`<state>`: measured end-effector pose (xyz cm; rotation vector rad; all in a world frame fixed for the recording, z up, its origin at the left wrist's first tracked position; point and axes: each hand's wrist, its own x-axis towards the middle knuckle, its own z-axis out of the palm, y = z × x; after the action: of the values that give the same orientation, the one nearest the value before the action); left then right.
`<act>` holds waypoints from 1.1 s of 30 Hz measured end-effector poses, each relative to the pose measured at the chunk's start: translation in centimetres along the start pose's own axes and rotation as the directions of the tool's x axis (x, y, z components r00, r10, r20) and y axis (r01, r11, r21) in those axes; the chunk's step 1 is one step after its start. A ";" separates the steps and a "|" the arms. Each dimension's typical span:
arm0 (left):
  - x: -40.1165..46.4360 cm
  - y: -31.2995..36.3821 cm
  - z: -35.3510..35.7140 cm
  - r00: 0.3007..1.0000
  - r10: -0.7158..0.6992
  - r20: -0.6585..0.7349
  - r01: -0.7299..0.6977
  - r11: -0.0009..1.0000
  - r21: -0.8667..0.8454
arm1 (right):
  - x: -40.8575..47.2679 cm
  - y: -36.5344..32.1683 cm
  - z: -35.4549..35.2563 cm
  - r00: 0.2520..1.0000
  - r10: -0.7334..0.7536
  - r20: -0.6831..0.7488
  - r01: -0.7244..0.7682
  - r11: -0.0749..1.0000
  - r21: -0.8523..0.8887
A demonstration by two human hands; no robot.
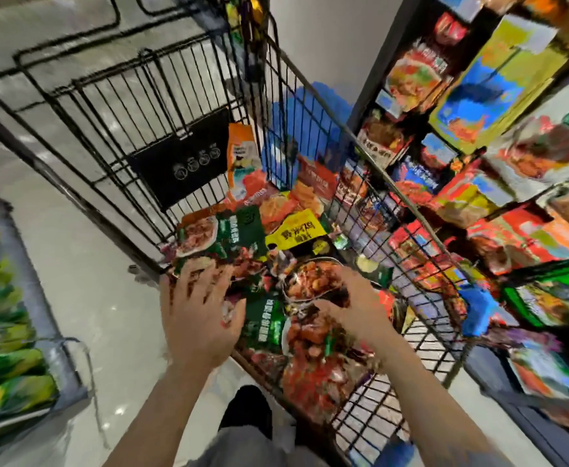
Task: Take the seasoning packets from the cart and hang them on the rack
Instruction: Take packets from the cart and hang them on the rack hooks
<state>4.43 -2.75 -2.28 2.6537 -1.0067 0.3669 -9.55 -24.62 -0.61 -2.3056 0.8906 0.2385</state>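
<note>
picking was the step in hand: your left hand [198,315] and right hand [353,306] were both down in the near end of the cart [148,106], over the heap of seasoning packets [276,251], and nothing had yet been lifted toward the rack [478,183] on the right. your left hand lay with its fingers spread and fairly straight across a green packet [239,230] at the near left of the heap; it pressed or rested on the pack rather than closing round it, so far as the blur allowed a reading. your right hand reached in over a packet with a dish of red food [313,281]; its thumb stood out toward the left and its fingers bent down at the packet's edge, but whether they had truly pinched it you could not tell from this view. the next move, as a judgement, called for closing on one packet only, drawing it free of its neighbours, and turning it so that its hang hole sat uppermost before you carried it right to a peg on the rack. the cart's wire basket held a loose, overlapping pile: green packs near, a yellow packet [298,232] in the middle, orange and red ones farther off, one orange pack [242,153] leaning upright against the far wall beside a black panel [183,163]. the rack was already crowded with hanging packets, too smeared to name. a shelf [45,315] with green and yellow goods stood at the left.
</note>
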 end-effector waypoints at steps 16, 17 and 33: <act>2.7 3.3 2.0 0.912 -0.408 0.035 0.409 0.912 -0.019 | 18.8 5.3 0.6 0.967 0.004 0.255 0.040 0.985 -0.166; 2.8 3.5 2.1 0.914 -0.405 0.025 0.405 0.914 -0.016 | 19.2 5.6 0.9 0.964 0.002 0.268 0.045 0.984 -0.172; 8.0 8.5 4.7 0.865 -0.502 -0.009 0.500 0.858 0.115 | 24.1 5.5 -4.2 0.982 0.118 0.148 -0.136 0.984 0.113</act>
<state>5.12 -15.31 -2.59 2.8918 -0.2684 0.2819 4.73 -43.24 -9.27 -2.0931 0.9545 0.3861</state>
